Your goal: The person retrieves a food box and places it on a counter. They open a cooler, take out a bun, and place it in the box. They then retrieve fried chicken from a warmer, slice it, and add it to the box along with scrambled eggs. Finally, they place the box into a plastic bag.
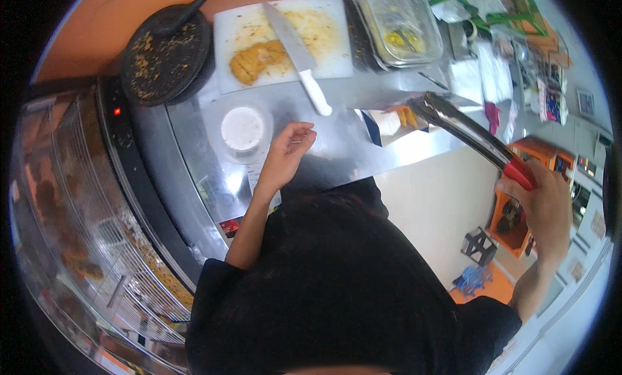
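We stood over the steel counter (337,142), which ran across the middle of the frame, with a glass display case (84,245) of fried food filling the lower left. At the upper centre lay the white cutting board (285,45), smeared with crumbs, bearing a piece of breaded fried food (256,59) and a big knife (295,48) with a white handle laid slantwise across it. To the upper left sat a round black pan (165,57) strewn with crumbs, and to the upper right a clear container (398,22) with yellow scraps inside. Just below the board, a round lidded tub (243,127) of something white rested on the counter. Our right hand (547,210), at the right edge of the frame, was clenched around the red grip of long black tongs (470,132), whose tips reached toward a small open packet (392,121) at the counter's edge, right of centre; whether the tips pinched anything we could not tell. Our left hand (285,156) rested loosely open and empty on the counter, fingers slightly curled, just right of the tub. We judged the work in hand to be picking at the packet with the tongs; the next move seemed to call for a steady, careful closing of the tips at that spot.
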Action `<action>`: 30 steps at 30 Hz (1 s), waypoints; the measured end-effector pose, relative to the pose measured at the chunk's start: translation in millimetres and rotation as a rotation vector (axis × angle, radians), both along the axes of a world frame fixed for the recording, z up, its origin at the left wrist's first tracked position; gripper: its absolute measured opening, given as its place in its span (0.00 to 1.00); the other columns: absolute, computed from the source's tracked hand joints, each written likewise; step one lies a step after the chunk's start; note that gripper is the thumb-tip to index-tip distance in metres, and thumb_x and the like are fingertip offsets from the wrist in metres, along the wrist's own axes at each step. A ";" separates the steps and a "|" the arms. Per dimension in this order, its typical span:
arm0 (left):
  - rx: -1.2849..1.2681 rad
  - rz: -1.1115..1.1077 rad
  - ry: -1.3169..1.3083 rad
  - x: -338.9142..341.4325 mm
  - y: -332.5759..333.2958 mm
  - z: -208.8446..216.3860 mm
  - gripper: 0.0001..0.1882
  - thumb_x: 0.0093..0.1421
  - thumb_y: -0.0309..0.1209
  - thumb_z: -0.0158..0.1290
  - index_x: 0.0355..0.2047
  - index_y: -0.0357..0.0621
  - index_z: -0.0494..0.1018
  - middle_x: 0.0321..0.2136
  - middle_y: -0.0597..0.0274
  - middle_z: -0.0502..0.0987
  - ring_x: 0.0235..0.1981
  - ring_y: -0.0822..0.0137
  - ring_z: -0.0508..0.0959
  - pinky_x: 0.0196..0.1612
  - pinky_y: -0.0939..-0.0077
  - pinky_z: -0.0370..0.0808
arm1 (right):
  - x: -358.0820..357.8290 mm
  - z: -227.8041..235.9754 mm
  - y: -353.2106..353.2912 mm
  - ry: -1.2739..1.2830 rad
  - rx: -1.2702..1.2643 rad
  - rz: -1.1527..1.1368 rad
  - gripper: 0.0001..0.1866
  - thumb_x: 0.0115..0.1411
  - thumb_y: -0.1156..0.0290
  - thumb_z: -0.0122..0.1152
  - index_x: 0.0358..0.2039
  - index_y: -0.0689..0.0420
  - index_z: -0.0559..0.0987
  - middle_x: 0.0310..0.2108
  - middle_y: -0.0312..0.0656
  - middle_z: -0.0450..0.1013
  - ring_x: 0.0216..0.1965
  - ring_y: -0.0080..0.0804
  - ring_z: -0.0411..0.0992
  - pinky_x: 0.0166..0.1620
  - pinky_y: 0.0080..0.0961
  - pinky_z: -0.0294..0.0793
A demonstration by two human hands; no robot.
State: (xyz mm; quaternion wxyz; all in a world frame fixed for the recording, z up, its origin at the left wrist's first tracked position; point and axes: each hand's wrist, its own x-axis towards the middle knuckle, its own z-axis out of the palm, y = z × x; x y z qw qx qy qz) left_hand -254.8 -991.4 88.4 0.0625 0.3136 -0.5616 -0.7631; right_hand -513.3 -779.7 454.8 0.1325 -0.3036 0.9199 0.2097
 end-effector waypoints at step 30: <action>-0.138 0.600 -0.413 50.3 -0.5 93.1 0.24 0.75 0.32 0.49 0.69 0.40 0.66 0.33 0.58 0.81 0.21 0.78 0.71 0.24 0.78 0.69 | -211.4 -157.3 -231.7 -0.597 0.012 0.242 0.43 0.55 0.23 0.59 0.14 0.57 0.77 0.10 0.32 0.64 0.13 0.26 0.65 0.21 0.28 0.63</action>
